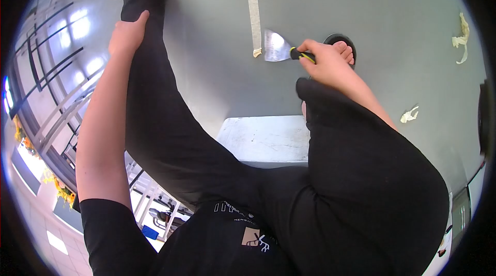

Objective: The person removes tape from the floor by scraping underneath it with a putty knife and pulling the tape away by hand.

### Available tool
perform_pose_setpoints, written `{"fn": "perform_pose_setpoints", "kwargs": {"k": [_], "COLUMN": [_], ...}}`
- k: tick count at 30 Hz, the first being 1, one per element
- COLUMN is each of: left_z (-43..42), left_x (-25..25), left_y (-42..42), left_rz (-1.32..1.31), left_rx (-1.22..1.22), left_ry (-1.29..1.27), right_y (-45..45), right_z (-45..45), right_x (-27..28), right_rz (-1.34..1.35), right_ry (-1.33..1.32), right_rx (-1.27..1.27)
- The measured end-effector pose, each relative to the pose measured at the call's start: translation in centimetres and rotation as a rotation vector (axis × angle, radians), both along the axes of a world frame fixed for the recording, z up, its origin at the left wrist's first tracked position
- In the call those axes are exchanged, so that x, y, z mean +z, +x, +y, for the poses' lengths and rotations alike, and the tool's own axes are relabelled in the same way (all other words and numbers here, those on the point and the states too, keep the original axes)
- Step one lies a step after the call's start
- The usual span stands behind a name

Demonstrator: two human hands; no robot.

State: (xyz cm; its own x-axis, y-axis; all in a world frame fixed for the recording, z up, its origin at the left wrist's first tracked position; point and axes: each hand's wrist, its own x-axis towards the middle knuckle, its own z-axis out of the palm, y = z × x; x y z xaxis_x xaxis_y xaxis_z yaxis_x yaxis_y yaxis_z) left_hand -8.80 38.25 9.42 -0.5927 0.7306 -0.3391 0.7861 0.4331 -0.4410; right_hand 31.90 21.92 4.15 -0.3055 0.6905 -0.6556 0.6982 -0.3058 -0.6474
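My right hand is closed around the black and yellow handle of a putty knife. The wide metal blade points left, just beside the lower end of a strip of masking tape on the grey floor. That end of the tape is curled up. My left hand rests on the lower part of my outstretched left leg, thumb apart and the other fingers mostly hidden behind the shin.
A low white stool is beneath me. Crumpled tape scraps lie on the floor at the right. My sandalled right foot is behind my right hand. Metal racks stand at the left.
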Motion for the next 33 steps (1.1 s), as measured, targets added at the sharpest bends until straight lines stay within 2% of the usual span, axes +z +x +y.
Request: {"fn": "perform_pose_setpoints", "kwargs": {"k": [1,2,5,7,8,11,12,16,19,21,23,25,27,28,29,31,32,33], "left_z": [0.0,0.0,-0.1,0.1,0.1,0.0,-0.1,-0.2,0.0,0.0,0.0,-0.1,0.0,-0.1,-0.2,0.0,0.1,0.1], "left_x": [-0.1,-0.2,-0.1,-0.3,-0.4,-0.1,-0.1,0.0,-0.4,-0.3,-0.1,-0.2,-0.1,0.2,0.2,-0.2,-0.3,-0.3], "left_y": [0.1,0.1,-0.2,0.2,0.5,0.2,0.0,0.0,0.0,0.5,0.1,-0.2,0.0,0.0,0.0,0.2,0.3,0.3], "left_rz": [0.014,0.014,-0.003,-0.019,-0.026,0.004,0.003,-0.006,-0.014,-0.011,0.003,-0.016,-0.019,-0.019,-0.015,-0.003,-0.006,-0.003], "left_rx": [-0.015,-0.011,-0.028,0.006,0.005,-0.006,-0.011,-0.014,-0.004,-0.002,0.008,-0.009,-0.009,-0.011,-0.011,-0.006,-0.011,-0.006], "left_ry": [0.006,0.008,0.009,0.018,0.016,0.016,0.018,0.011,0.026,0.019,0.019,0.022,0.010,-0.004,-0.004,0.017,0.017,0.014], "right_y": [0.5,1.7,2.3,-0.4,-1.4,-0.3,0.1,2.6,-0.6,-1.4,-0.7,0.7,2.6,3.4,3.1,1.4,-0.4,-1.7], "right_z": [0.4,-0.3,-0.1,-0.7,-0.3,-1.1,-0.2,-0.2,-0.8,-1.2,-1.5,-1.3,-1.1,-1.5,-2.0,-1.9,-1.8,-1.3], "right_x": [0.7,-1.0,-1.8,-2.0,-1.2,-2.4,-0.8,-2.0,-1.8,-2.6,-2.7,-2.3,-2.1,-3.1,-4.1,-3.9,-3.3,-2.9], "right_rz": [-0.064,-0.103,-0.035,0.091,-0.028,0.081,0.011,0.028,0.016,-0.049,0.118,0.084,-0.178,-0.017,-0.013,-0.008,0.072,-0.011], "right_ry": [-0.006,0.080,-0.011,0.090,-0.023,0.047,0.001,-0.002,0.077,-0.003,0.083,0.088,0.108,0.160,0.160,0.048,0.129,-0.050], "right_rx": [0.035,0.049,0.000,-0.036,0.000,-0.050,0.020,-0.054,0.030,0.032,-0.044,0.016,0.173,0.048,0.049,0.021,0.013,0.045]}}
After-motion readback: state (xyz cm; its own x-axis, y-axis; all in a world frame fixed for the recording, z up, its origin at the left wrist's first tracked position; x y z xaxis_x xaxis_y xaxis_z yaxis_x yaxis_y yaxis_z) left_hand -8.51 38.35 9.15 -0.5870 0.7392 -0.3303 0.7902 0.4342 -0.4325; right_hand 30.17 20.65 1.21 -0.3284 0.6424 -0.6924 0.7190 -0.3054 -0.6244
